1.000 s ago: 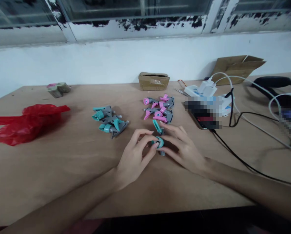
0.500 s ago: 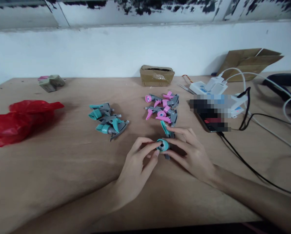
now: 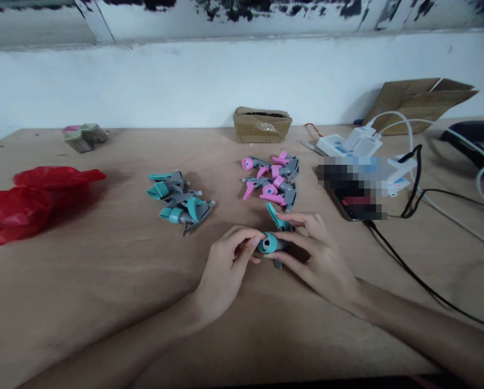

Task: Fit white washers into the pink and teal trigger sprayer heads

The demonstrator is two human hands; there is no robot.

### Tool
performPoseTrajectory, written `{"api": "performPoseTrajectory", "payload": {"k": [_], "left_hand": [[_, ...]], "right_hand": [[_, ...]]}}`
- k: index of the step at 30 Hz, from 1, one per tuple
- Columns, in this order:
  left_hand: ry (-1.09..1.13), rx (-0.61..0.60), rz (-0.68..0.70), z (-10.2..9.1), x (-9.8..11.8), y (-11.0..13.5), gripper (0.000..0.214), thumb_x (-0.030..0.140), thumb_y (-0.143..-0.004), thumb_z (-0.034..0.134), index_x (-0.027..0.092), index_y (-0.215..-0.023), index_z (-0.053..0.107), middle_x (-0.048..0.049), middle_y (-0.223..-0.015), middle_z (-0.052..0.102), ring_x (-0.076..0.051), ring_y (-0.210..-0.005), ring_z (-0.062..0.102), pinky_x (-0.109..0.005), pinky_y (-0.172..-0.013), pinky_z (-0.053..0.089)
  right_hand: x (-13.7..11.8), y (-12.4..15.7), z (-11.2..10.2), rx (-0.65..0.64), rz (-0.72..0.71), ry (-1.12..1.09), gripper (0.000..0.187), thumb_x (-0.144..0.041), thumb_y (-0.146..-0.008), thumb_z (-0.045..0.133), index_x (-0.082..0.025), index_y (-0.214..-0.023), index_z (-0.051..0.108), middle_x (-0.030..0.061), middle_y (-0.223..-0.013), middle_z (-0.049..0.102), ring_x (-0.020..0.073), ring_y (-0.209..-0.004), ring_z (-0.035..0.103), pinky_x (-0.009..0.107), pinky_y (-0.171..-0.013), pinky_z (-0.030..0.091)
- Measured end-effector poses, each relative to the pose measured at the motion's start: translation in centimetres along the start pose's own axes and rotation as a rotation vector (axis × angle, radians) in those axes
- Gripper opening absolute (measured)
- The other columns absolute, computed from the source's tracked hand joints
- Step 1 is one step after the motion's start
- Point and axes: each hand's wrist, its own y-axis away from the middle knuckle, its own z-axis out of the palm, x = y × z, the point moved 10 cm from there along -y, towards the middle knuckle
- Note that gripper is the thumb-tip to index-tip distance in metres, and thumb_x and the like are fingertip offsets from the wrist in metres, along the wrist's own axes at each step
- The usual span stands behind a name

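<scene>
A grey spray-trigger head with a teal cap and teal lever (image 3: 272, 237) is held just above the wooden table (image 3: 104, 281) between both hands. My left hand (image 3: 225, 270) pinches the teal round cap at its left end with thumb and fingers. Around the grey body, my right hand (image 3: 318, 259) curls its fingers. A pile of teal-and-grey trigger heads (image 3: 179, 201) lies to the left. Just beyond the hands sits a pile of pink-and-grey trigger heads (image 3: 272, 178).
A red plastic bag (image 3: 34, 197) lies at the left. A small cardboard box (image 3: 262, 124) stands by the wall, a larger one (image 3: 420, 102) at the right. A power strip with white and black cables (image 3: 412, 178) and a phone (image 3: 353, 202) occupy the right side.
The view dropped slightly since a second ago. My left fingers have closed more tightly on the teal cap, and the trigger head has turned a little in my hands.
</scene>
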Motion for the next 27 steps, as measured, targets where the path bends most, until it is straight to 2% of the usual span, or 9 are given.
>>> {"api": "performPoseTrajectory", "payload": {"k": [7, 13, 19, 22, 27], "left_hand": [[0.032, 0.049, 0.011, -0.3, 0.3, 0.1, 0.018, 0.026, -0.089, 0.047, 0.02, -0.089, 0.064, -0.0033, -0.093, 0.058, -0.015, -0.083, 0.061, -0.031, -0.072, 0.059], [0.011, 0.023, 0.037, -0.3, 0.7, 0.6, 0.021, 0.026, -0.091, 0.046, 0.023, -0.101, 0.064, -0.0038, -0.106, 0.06, -0.017, -0.093, 0.061, -0.034, -0.079, 0.058], [-0.077, 0.022, 0.05, 0.1, 0.9, 1.1, 0.023, 0.025, -0.091, 0.046, 0.025, -0.106, 0.063, -0.0035, -0.114, 0.056, -0.015, -0.092, 0.06, -0.031, -0.079, 0.056], [-0.102, 0.039, 0.06, 0.1, 1.1, 1.0, 0.023, 0.023, -0.091, 0.045, 0.023, -0.108, 0.062, -0.004, -0.11, 0.056, -0.015, -0.09, 0.06, -0.03, -0.077, 0.055], [-0.177, 0.075, 0.076, -0.4, 1.7, 0.6, 0.021, 0.021, -0.092, 0.043, 0.021, -0.096, 0.064, -0.0032, -0.095, 0.059, -0.013, -0.078, 0.061, -0.028, -0.07, 0.053]], "right_hand": [[0.1, -0.2, 0.1, -0.012, 0.006, -0.016, 0.023, -0.029, -0.079, 0.064, -0.023, -0.101, 0.063, 0.0078, -0.123, 0.049, 0.0247, -0.107, 0.047, 0.046, -0.089, 0.046], [0.7, -0.3, -0.1, -0.025, 0.042, -0.041, 0.024, -0.03, -0.079, 0.063, -0.026, -0.103, 0.063, 0.0075, -0.127, 0.048, 0.027, -0.116, 0.045, 0.049, -0.094, 0.043], [0.0, -0.5, -0.2, -0.015, -0.008, -0.018, 0.023, -0.027, -0.082, 0.06, -0.021, -0.104, 0.062, 0.0098, -0.133, 0.046, 0.0261, -0.119, 0.045, 0.046, -0.095, 0.044], [-0.2, -0.5, -0.1, -0.02, -0.029, -0.014, 0.023, -0.027, -0.083, 0.058, -0.02, -0.105, 0.062, 0.0107, -0.135, 0.045, 0.027, -0.121, 0.043, 0.047, -0.094, 0.044], [-0.3, -0.4, 0.1, -0.038, -0.035, -0.036, 0.022, -0.029, -0.083, 0.058, -0.021, -0.103, 0.064, 0.011, -0.136, 0.046, 0.0289, -0.121, 0.044, 0.05, -0.092, 0.046]]}}
